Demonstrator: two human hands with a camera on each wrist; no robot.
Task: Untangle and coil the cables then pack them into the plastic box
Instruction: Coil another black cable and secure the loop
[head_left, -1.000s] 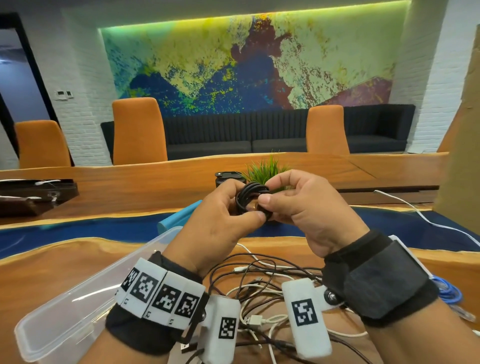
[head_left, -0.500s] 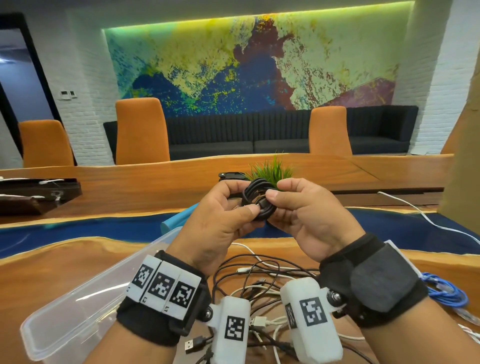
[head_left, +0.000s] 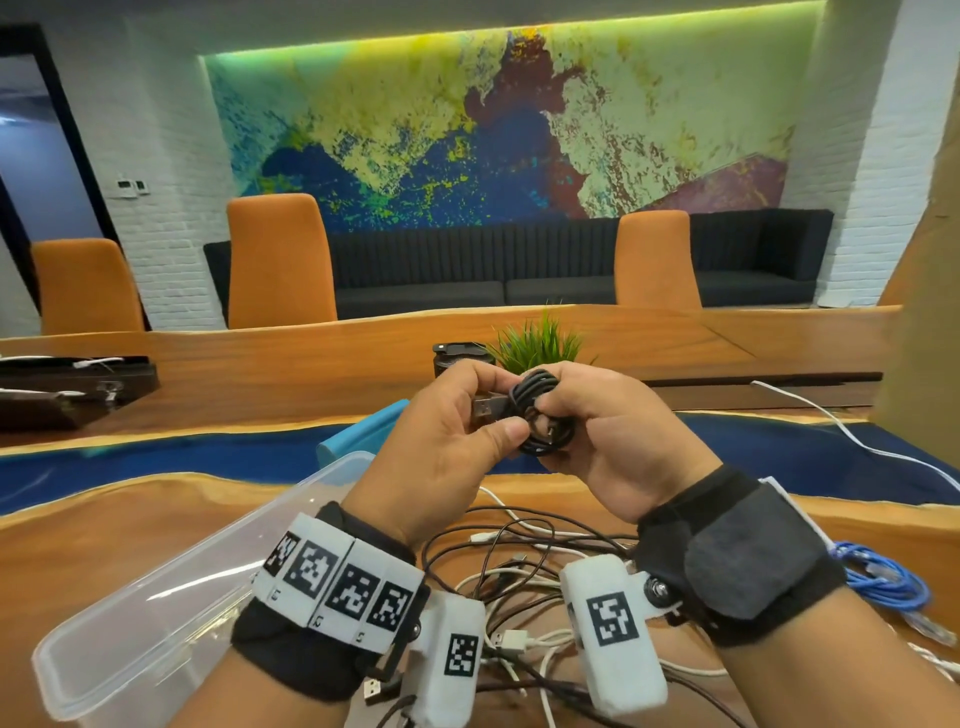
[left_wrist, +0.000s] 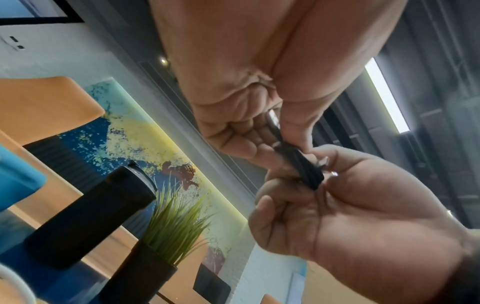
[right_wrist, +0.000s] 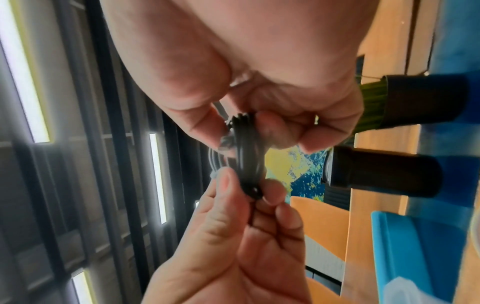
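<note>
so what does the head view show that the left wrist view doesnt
Only the head view shows the plastic box, the tangled cables on the table and a blue cable. Only the left wrist view shows the plant's dark pot. Both show the left hand and right hand holding the coiled black cable.

Left wrist view: left hand (left_wrist: 246, 82) at top and right hand (left_wrist: 363, 205) below both pinch a black coiled cable (left_wrist: 298, 164). Beneath stand a black cylinder (left_wrist: 88, 216) and a potted grass plant (left_wrist: 171, 222).
</note>
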